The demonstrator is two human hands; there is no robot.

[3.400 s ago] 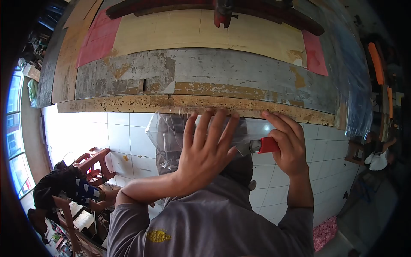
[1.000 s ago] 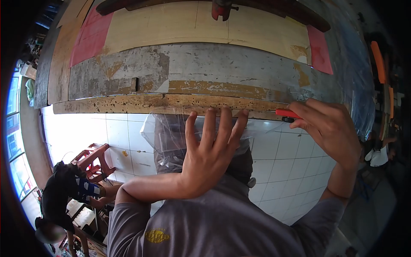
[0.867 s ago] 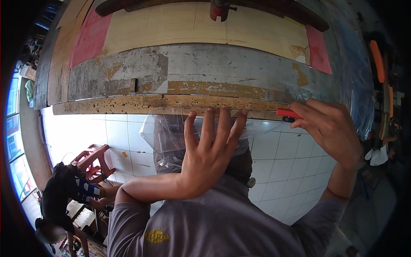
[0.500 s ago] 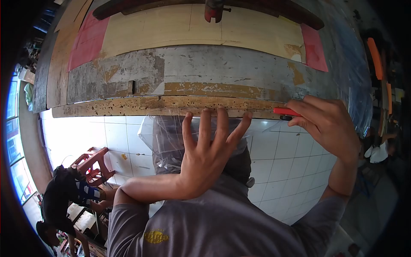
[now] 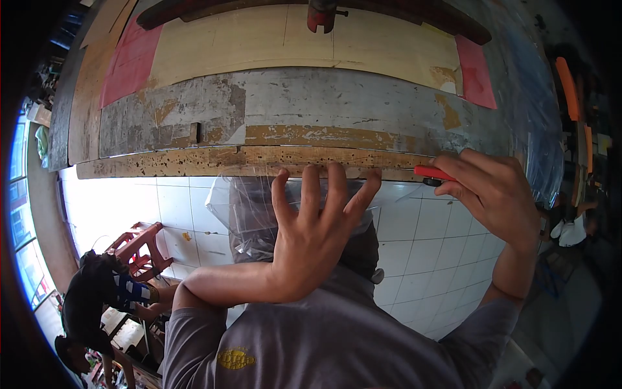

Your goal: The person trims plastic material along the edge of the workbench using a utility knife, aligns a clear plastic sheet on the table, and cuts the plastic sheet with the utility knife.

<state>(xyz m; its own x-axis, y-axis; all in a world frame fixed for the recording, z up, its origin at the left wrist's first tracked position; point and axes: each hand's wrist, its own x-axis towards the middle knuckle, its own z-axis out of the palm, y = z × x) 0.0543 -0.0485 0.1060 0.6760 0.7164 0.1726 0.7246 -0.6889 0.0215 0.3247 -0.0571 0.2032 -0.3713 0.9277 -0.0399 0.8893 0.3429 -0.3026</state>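
Observation:
Spread fingers of my left hand rest their tips on the front edge of a wooden strip along the worktable. Clear plastic film hangs from that edge, to the left of the hand and partly behind it. Further right, my right hand is closed round a red-handled cutter, its tip at the strip's right part. The blade is too small to make out.
Yellow sheet with pink ends lies on the grey table, below a dark curved bar. Bundled clear plastic hangs at the right. Another person bends near a red stool at the lower left.
Since the oldest frame my right hand has moved right and up to the strip with the cutter. The left hand's fingers are more widely spread. Lately both hands have hardly moved.

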